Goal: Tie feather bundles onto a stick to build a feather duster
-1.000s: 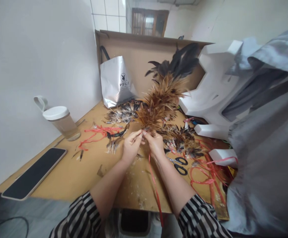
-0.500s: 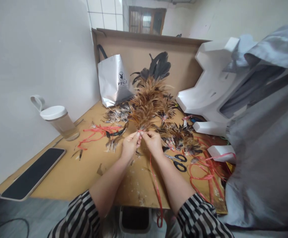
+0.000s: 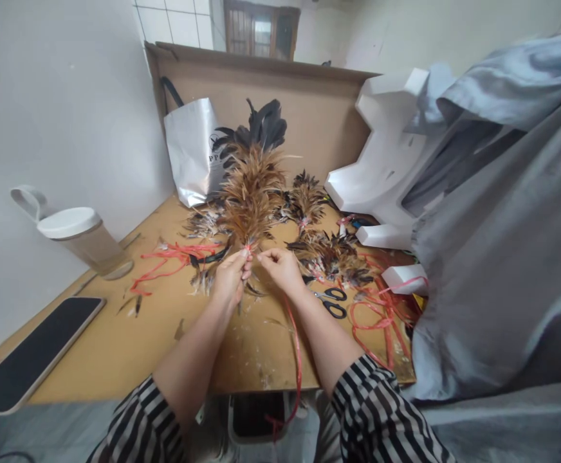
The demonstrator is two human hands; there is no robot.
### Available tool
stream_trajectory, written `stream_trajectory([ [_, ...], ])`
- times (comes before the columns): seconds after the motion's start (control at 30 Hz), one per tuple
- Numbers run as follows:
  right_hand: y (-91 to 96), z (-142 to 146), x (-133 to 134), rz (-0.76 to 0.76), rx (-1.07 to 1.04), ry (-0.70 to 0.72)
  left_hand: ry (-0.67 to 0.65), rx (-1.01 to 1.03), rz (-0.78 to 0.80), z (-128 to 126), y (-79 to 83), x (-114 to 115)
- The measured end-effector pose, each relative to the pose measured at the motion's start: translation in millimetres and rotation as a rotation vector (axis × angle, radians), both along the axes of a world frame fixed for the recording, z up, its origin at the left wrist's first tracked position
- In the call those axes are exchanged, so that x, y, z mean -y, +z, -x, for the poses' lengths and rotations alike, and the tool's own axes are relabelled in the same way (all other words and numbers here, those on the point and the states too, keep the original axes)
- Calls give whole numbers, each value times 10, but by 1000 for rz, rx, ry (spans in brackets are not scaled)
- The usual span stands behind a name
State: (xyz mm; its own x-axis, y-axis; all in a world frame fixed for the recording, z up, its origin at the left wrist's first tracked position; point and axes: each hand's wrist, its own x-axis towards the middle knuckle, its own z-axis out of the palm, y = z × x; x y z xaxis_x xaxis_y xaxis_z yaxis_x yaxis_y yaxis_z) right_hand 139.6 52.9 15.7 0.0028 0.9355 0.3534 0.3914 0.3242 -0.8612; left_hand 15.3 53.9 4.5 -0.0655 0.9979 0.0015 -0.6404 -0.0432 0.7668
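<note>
My left hand [image 3: 231,276] is closed around the stem of a feather duster [image 3: 252,186], just below its red binding. The duster stands up from my fist, with brown feathers along it and large black ones at its tip. My right hand [image 3: 283,270] is a little to the right of the binding, thumb and finger pinched on a red plastic strip [image 3: 296,341]. The strip's tail hangs past my right wrist and over the table's front edge. The short length between pinch and binding is too fine to make out clearly.
Black-handled scissors [image 3: 334,302] lie right of my right hand, near feather bundles [image 3: 333,257] and tangled red strips [image 3: 381,315]. To the left are more red strips [image 3: 165,260], a lidded cup [image 3: 87,241] and a phone [image 3: 39,354]. A silver bag [image 3: 191,151] stands behind.
My hands were together at the binding; now my right hand has drawn away to the right. The view has turned rightward, so the scene sits further left.
</note>
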Motion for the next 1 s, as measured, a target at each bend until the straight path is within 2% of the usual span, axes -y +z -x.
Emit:
stream_trajectory([
  [0.23, 99, -543, 69, 285, 108, 215, -57, 35, 24, 24, -11, -14],
  [0.3, 113, -711, 107, 320, 130, 183, -71, 51, 39, 29, -5, -9],
  [0.37, 122, -859, 144, 309, 229, 89, -84, 63, 49, 31, -3, -7],
  [0.47, 131, -1025, 199, 265, 538, -88, -92, 73, 56, 32, -10, -9],
  [0.57, 132, -1096, 249, 306, 848, -208, -84, 76, 59, 31, -20, -16],
  [0.73, 87, -1069, 280, 405, 1054, -221, -76, 76, 65, 33, -20, -14],
  [1.0, 87, -1084, 265, 495, 1084, -208, -51, 56, 44, 23, 14, 13],
])
